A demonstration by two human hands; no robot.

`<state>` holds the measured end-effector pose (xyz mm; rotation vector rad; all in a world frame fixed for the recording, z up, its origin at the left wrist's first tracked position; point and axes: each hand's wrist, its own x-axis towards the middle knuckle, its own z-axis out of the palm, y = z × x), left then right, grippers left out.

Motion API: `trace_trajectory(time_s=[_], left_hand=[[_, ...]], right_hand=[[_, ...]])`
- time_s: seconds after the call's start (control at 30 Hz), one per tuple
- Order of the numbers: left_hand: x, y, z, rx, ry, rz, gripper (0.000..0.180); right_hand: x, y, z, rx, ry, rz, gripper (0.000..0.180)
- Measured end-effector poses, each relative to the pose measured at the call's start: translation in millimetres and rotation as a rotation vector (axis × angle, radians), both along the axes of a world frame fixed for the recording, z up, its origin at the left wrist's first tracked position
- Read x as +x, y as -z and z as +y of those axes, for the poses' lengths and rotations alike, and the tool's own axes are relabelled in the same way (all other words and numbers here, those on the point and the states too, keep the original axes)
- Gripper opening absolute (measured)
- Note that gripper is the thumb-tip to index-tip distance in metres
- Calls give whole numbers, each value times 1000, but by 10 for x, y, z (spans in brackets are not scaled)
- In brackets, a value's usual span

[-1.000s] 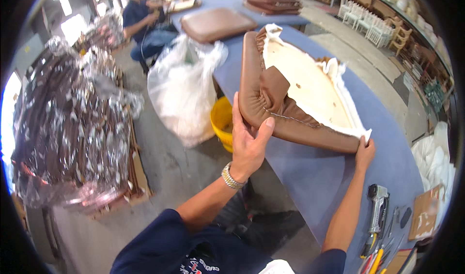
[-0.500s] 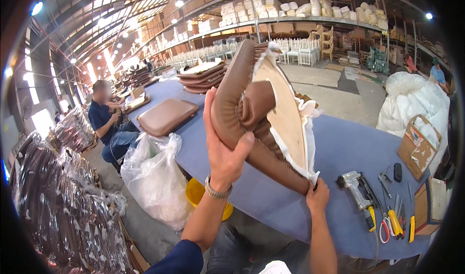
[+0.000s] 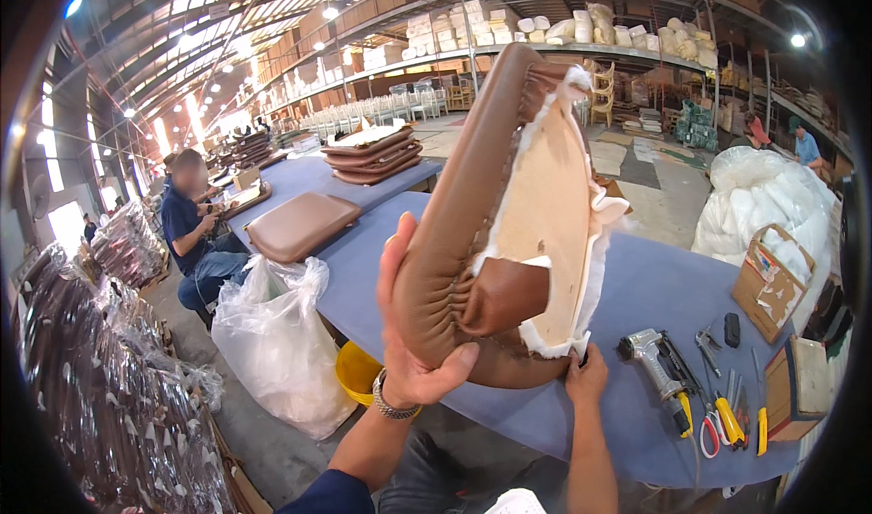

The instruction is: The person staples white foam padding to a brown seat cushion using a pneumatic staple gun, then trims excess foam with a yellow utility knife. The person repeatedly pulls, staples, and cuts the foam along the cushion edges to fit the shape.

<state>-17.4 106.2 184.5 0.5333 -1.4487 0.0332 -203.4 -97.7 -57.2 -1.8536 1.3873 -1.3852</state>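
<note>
Brown seat cushion (image 3: 472,242) held up on edge.
Left hand (image 3: 413,332) fingers grasping its near side, right hand (image 3: 586,378) gripping underneath, above blue tabletop (image 3: 663,287).

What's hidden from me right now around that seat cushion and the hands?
Head view only:
- Right hand: its fingers are behind the brown seat cushion's lower edge.
- Cushion's padded top face: turned away from the camera.
- Left hand: palm covered by the cushion.
- Blue table behind the cushion: blocked.
- Hand tools: too small to identify.
</note>
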Motion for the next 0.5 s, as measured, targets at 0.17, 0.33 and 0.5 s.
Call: trace_trajectory(time_s=[0.17, 0.33, 0.5], left_hand=[[465, 213, -75, -2, -9, 223, 116], [1660, 1171, -275, 257, -544, 470, 87], [1742, 1944, 102, 409, -1023, -10, 73]], right_hand=[[-20, 28, 32, -236, 28, -148, 23], [-274, -171, 518, -316, 90, -235, 24], [-405, -357, 1188, -290, -375, -51, 38]])
